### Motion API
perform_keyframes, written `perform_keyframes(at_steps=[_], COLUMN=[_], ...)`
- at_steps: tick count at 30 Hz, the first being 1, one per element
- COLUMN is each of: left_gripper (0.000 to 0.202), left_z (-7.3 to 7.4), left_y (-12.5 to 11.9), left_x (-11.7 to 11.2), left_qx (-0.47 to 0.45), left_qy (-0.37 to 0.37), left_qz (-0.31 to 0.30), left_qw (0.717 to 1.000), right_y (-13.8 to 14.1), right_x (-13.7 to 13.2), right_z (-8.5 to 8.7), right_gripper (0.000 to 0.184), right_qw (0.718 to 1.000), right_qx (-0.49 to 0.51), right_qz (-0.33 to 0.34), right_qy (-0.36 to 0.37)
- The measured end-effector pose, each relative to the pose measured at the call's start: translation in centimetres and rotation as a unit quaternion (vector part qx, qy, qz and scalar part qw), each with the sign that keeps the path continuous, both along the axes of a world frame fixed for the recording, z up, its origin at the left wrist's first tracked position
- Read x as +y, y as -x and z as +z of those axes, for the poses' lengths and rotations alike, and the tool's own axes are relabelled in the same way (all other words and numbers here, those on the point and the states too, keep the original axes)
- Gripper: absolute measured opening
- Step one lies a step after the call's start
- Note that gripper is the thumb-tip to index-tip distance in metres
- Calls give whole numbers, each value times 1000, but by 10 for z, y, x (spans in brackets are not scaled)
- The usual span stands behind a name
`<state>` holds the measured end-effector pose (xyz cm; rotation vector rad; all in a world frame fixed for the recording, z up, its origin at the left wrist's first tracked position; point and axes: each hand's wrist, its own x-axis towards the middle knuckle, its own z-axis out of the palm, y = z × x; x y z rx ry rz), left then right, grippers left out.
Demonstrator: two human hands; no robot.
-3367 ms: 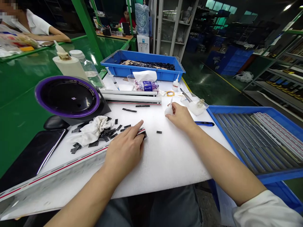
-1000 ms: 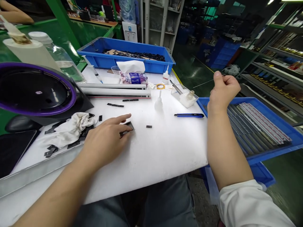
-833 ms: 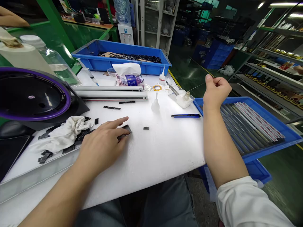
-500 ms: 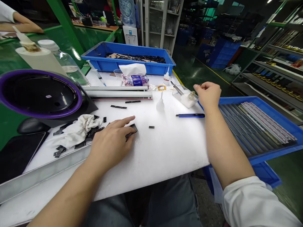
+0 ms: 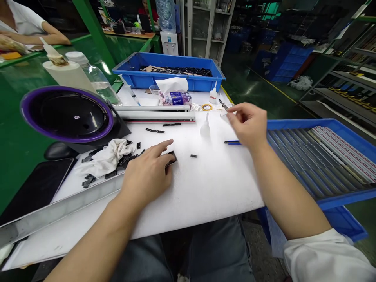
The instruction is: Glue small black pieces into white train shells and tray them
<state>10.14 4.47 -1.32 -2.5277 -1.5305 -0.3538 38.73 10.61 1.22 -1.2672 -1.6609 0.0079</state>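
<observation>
My left hand is closed over the near end of a long grey metal channel, thumb and fingers around it and the index finger stretched forward. The channel's dark open end shows beside the thumb. Over the right side of the white table, my right hand is raised with thumb and fingers pinched together. What it pinches, if anything, I cannot make out. Below that hand lies a blue utility knife, partly covered. A small black piece lies between the hands, near a white dropper bottle.
Black pieces and a white cloth lie at the left, by a purple-rimmed round device. Behind are metal profiles, a tissue pack and a blue bin. A blue tray of profiles stands right. Another person sits far left.
My right hand has moved left and toward me, from beside the small glass bottle to above the knife, which it now partly hides. My left hand stays on the channel; the view has shifted slightly.
</observation>
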Motion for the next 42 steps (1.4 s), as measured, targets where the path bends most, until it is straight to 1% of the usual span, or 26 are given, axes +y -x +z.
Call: perform_keyframes(at_steps=[1, 2, 3, 4, 5, 7, 9, 11, 13, 14, 17, 19, 21, 24, 26, 28, 30, 31, 32, 34, 36, 38, 39, 40, 42], left_gripper=[28, 28, 28, 29, 29, 30, 30, 31, 30, 30, 30, 30, 29, 31, 34, 34, 33, 33, 33, 34, 37, 37, 34, 28, 17], left_z=[1, 3, 4, 6, 7, 9, 10, 10, 7, 6, 1, 0, 0, 2, 4, 5, 5, 4, 3, 0, -2, -2, 0, 2, 9], left_y=[0, 0, 0, 0, 1, 2, 3, 3, 1, 0, -4, -5, -6, -8, -15, -28, -48, -60, -73, -96, -110, -109, -101, -89, -51], left_x=[1, 2, 3, 5, 6, 9, 11, 10, 6, 4, -4, -8, -10, -14, -16, -17, -16, -16, -16, -18, -24, -34, -41, -47, -63], left_qx=[-2, -5, -9, -14, -19, -28, -29, -23, -12, -5, 16, 28, 37, 52, 60, 60, 49, 42, 35, 34, 37, 35, 27, 15, -23], left_qy=[9, 21, 34, 48, 62, 83, 91, 84, 62, 46, -3, -24, -32, -23, -11, -6, -10, -12, -12, -5, -7, -36, -57, -78, -107], left_qz=[4, 8, 12, 15, 17, 18, 14, 11, 15, 18, 20, 9, -7, -42, -56, -53, -48, -51, -61, -85, -109, -147, -174, -203, -251], left_qw=[1000, 1000, 999, 999, 998, 996, 995, 996, 998, 999, 1000, 999, 999, 997, 997, 997, 998, 998, 997, 996, 993, 988, 983, 976, 962], right_y=[10, 20, 28, 36, 42, 49, 52, 51, 50, 50, 54, 59, 62, 63, 60, 55, 48, 44, 40, 35, 33, 33, 34, 35, 36], right_x=[-5, -10, -14, -18, -20, -23, -23, -22, -20, -20, -19, -19, -19, -18, -16, -14, -11, -10, -9, -9, -9, -11, -12, -13, -15], right_z=[-1, -3, -5, -7, -10, -14, -18, -19, -18, -18, -19, -21, -24, -26, -26, -24, -21, -19, -18, -17, -17, -17, -16, -16, -16], right_gripper=[12, 17, 24, 32, 38, 46, 47, 48, 45, 40, 14, 12, 9, 16, 13, 8, 5, 5, 5, 4, 4, 5, 5, 5, 4], right_qw=[997, 986, 967, 945, 924, 898, 885, 877, 879, 883, 899, 901, 900, 903, 916, 945, 976, 985, 989, 988, 985, 987, 988, 989, 988], right_qx=[-30, -66, -107, -145, -176, -215, -233, -237, -228, -223, -228, -241, -253, -271, -254, -187, -87, -39, 4, 62, 73, 54, 43, 34, 26], right_qz=[72, 146, 213, 266, 303, 333, 341, 351, 353, 345, 291, 267, 263, 259, 238, 196, 146, 128, 120, 122, 133, 138, 137, 133, 126], right_qy=[24, 54, 88, 122, 151, 192, 214, 225, 226, 225, 233, 241, 238, 211, 202, 182, 136, 110, 90, 78, 77, 66, 61, 61, 85])
